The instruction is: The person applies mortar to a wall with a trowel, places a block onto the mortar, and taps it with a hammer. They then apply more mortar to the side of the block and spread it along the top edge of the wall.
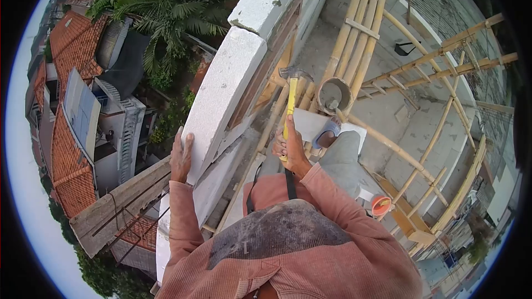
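Observation:
Fingers wrapped round its yellow handle, my right hand (293,147) holds a hammer (292,97) upright, its metal head at the top beside the wall. My left hand (181,155) lies with fingers extended against the outer side and lower end of a white block (228,77) on top of the wall. Another white block (269,0) sits beyond it, with a thin joint between the two. The hammer head does not touch the block under my left hand.
Bamboo poles (357,33) form a platform, with a bucket of grey mortar (333,95) on it. An orange container (381,205) stands at the lower right near a bamboo ladder-like frame (438,61). Left of the wall are a wooden board (119,205), rebar, palms and roofs far below.

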The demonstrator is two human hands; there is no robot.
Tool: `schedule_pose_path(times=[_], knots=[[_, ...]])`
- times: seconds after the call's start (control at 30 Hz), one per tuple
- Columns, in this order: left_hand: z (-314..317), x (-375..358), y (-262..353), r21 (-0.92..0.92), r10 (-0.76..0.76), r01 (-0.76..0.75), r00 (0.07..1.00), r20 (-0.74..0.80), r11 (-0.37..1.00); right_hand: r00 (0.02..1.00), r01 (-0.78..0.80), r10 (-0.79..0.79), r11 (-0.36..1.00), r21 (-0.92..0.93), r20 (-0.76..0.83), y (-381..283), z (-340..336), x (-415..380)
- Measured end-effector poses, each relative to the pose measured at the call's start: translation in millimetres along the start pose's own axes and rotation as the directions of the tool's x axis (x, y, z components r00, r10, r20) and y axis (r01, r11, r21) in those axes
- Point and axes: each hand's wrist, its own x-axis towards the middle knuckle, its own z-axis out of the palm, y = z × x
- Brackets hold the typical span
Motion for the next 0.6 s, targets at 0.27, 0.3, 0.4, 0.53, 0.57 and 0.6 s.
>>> schedule_pose_path(times=[0.27,0.3,0.4,0.53,0.57,0.6], knots=[[-4,2,0,-0.031,0.007,-0.007,1.0,0.013,0.999,0.998,-0.016,0.015,1.0,0.016,0.06,22,13,5],[-2,3,-4,-0.02,0.013,-0.013,1.0,0.008,1.0,0.999,0.003,-0.007,0.998,0.068,0.051,23,13,5],[-5,2,-1,-0.063,0.001,0.001,0.999,0.041,0.998,0.973,-0.066,0.069,0.998,-0.019,0.221,30,30,8],[-8,-1,14,-0.104,-0.052,0.059,0.996,0.067,0.993,0.988,-0.051,0.053,0.999,-0.015,0.144,20,26,5],[-8,-2,11,-0.075,-0.046,0.05,0.998,0.052,0.996,0.993,-0.018,0.017,1.0,0.013,0.116,24,30,2],[-8,0,10,-0.048,-0.035,0.037,0.999,0.033,0.998,0.995,0.02,-0.023,0.999,0.038,0.092,28,36,-1]])
